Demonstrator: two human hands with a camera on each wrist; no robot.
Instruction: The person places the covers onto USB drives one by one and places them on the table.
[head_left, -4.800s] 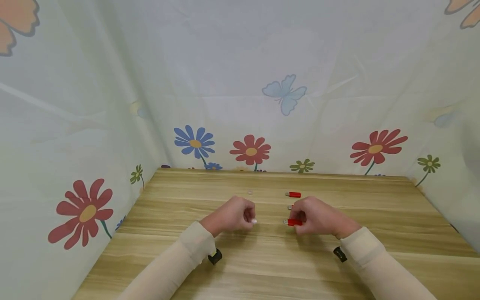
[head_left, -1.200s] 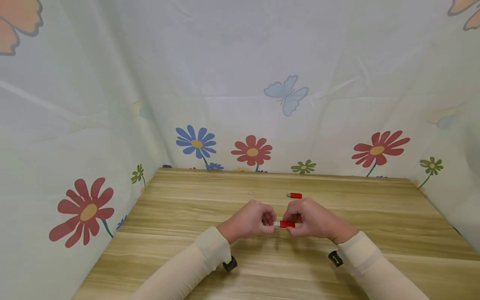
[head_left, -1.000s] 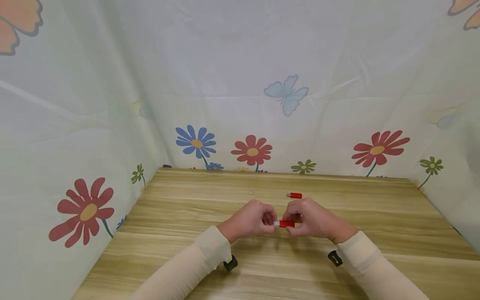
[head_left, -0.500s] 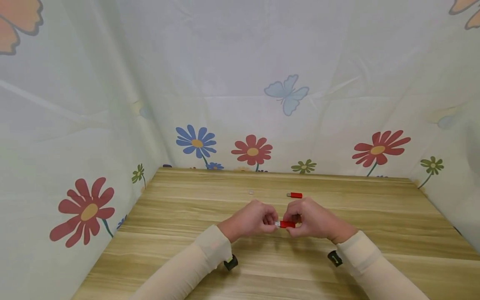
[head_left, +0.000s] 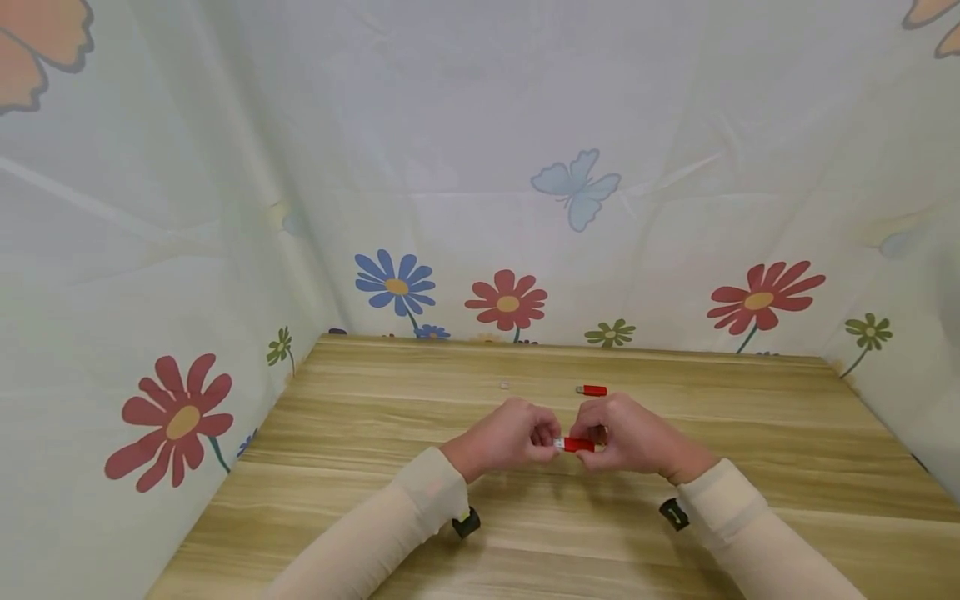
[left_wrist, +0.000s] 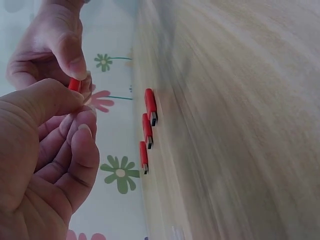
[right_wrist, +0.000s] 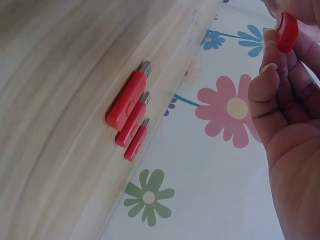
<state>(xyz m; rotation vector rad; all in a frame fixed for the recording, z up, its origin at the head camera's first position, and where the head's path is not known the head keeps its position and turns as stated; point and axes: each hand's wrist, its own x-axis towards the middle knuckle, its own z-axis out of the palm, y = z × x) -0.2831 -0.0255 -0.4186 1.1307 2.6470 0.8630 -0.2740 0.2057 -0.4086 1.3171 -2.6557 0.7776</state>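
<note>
Head view shows a pale floral backdrop [head_left: 450, 125] behind a wood-grain tabletop [head_left: 375, 400], with two bare hands meeting over its middle. The right hand [head_left: 633, 435] is curled, its thumb and fingers pinching the red body of a USB stick [head_left: 580, 445] across its long edges. The left hand [head_left: 506, 439] is curled too, with its thumb and forefinger closed at the stick's pale connector end; whether a clear cap sits there is hard to tell, since the fingertips cover it. The wrist views show the stick held up off the wood, between the two hands.

It is probably very light, with a stiff, smooth plastic shell that could slide a little between dry fingertips. The red body looks the best place to take hold, gripped by the flat sides; the connector seems the part to treat gently, pressed straight along its length rather than bent.

Three loose red sticks [right_wrist: 126, 101] lie side by side on the table in the right wrist view, connectors bare. Smallest are the clear pieces [right_wrist: 194, 17] near them, see-through, likely feather-light and easy to lose sight of, best picked up by their edges.
</note>
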